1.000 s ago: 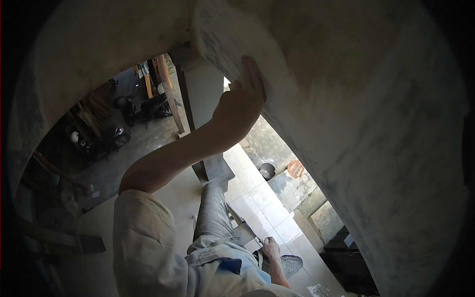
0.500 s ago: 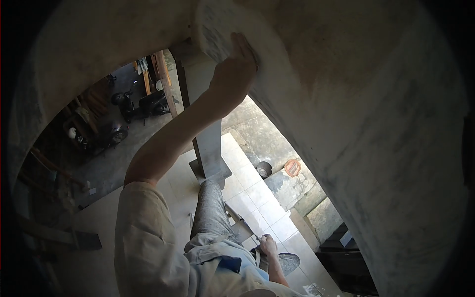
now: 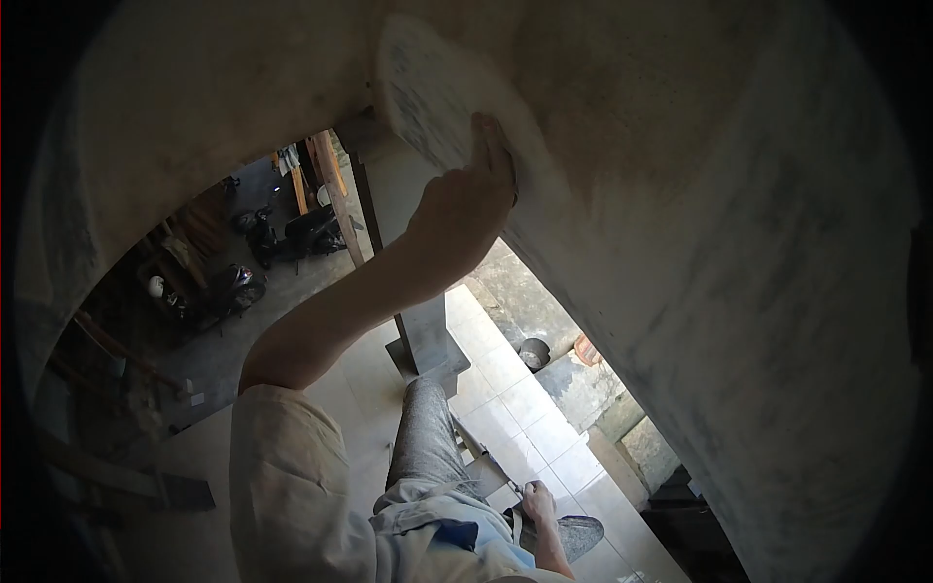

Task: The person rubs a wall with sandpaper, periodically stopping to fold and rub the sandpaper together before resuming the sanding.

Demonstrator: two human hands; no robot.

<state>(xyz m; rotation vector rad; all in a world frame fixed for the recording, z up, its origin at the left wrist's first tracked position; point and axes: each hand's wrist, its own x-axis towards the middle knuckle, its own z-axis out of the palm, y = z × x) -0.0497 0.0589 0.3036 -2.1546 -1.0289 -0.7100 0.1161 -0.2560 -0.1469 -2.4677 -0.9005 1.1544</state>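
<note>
My left hand (image 3: pixel 471 189) is raised against the lower edge of a curved plaster surface (image 3: pixel 661 243). Its extended fingers press together on a pale, streaky patch (image 3: pixel 428 92); anything under the palm is hidden. Low beside my legs, my right hand (image 3: pixel 539 502) is closed at the end of a thin dark bar (image 3: pixel 473 439), partly hidden by the hand. A pale flat piece (image 3: pixel 486 476) lies along this bar, near my grey trouser leg (image 3: pixel 426 437).
A grey post (image 3: pixel 425 330) stands beyond my leg on a tiled floor (image 3: pixel 505 374). Outside are a dark bucket (image 3: pixel 534 354) and a reddish round object (image 3: pixel 587 350). Motorbikes (image 3: pixel 306 236) and timber are at the left. A dark cabinet-like object (image 3: pixel 690 534) is lower right.
My left hand appears slightly lower along the plaster edge, while the camera view has shifted so the floor and motorbikes appear lower. My right hand keeps its grip.
</note>
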